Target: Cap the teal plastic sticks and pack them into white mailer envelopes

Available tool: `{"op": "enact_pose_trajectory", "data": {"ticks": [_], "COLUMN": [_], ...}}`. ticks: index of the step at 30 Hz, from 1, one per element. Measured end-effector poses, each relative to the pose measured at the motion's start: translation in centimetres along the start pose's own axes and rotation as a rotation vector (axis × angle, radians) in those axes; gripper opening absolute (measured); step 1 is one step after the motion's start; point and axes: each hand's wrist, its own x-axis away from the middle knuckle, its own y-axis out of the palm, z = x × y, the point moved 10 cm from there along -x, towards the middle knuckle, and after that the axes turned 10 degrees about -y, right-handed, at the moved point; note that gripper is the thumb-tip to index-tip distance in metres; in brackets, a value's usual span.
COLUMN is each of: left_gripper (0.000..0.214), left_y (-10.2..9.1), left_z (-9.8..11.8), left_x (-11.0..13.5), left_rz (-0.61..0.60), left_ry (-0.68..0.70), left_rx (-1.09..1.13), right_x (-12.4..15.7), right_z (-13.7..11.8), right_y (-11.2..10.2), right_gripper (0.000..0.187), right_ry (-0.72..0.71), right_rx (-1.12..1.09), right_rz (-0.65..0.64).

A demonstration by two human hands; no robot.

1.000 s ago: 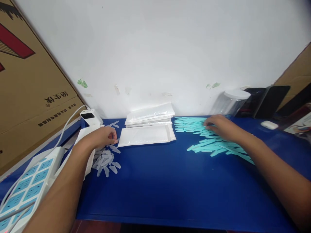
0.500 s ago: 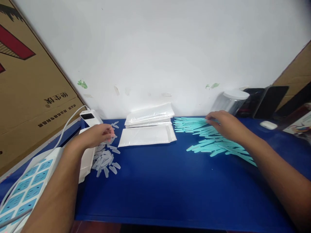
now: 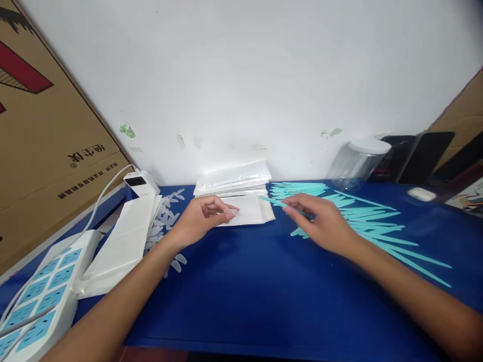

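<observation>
Holding stick (image 3: 272, 201), blue tabletop (image 3: 264, 289), wall (image 3: 241, 80) perhaps chipped

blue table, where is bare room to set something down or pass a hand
Widest: the front middle of the blue table, between left forearm and right forearm, nearer than the white envelope. Smaller: between the teal sticks and small white case. Crowded: the left, with translucent pieces and white packets, and the back, with stacked envelopes and clear jar.

Head-worn camera, close range, faces forward and down: wall (image 3: 241, 75) occupies upper frame; blue table (image 3: 241, 296), lower frame.
</observation>
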Motion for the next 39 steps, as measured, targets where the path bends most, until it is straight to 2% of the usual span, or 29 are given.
{"op": "enact_pose_trajectory", "data": {"ticks": [3, 6, 9, 12, 14, 16, 20, 22, 24, 31, 39], "left_gripper": [0.036, 0.038, 0.031, 0.018, 0.014, 0.028, 0.038, 0.038, 0.035, 0.031, 0.029], "left_y": [2.0, 2.9, 2.1, 1.7, 3.2, 5.5, 9.8, 11.0, 11.4, 11.0, 12.7], "left_z": [-1.0, -1.5, -1.4, 0.2, 1.3, 2.0, 1.9, 1.4, 1.1, 1.3, 0.3], "left_x": [0.0, 0.1, 0.1, 0.6, 1.2, 1.9, 2.8, 3.0, 3.1, 3.1, 3.1], "left_rz": [-0.069, -0.109, 0.008, 0.171, 0.156, 0.077, -0.028, -0.039, -0.043, -0.088, -0.051], "left_ry": [-0.045, -0.065, -0.009, 0.180, 0.332, 0.453, 0.565, 0.588, 0.605, 0.596, 0.560], "left_rx": [0.137, 0.132, -0.140, -0.527, -0.646, -0.687, -0.824, -0.896, -0.930, -0.899, -1.260], "right_x": [0.1, 0.2, 0.2, 0.3, 0.2, 0.2, 0.2, 0.2, 0.3, 0.2, 0.2], "right_z": [-0.9, -1.3, -1.2, -0.7, -0.3, -0.1, 0.4, 0.6, 0.8, 0.7, 0.4], "right_y": [1.1, 1.6, 1.7, 1.4, 1.0, 0.6, 0.0, -0.1, -0.1, -0.1, -0.3], "right_gripper": [0.020, 0.020, 0.021, 0.020, 0.020, 0.021, 0.019, 0.019, 0.018, 0.020, 0.020], "right_ry": [0.011, 0.004, -0.010, -0.011, 0.002, 0.017, 0.052, 0.071, 0.084, 0.094, 0.104], "right_rx": [-0.090, -0.101, -0.078, -0.044, -0.007, 0.027, 0.050, 0.048, 0.045, 0.016, 0.024], "right_rz": [-0.036, -0.063, -0.081, -0.077, -0.055, -0.023, 0.040, 0.057, 0.063, 0.043, 0.055]}}
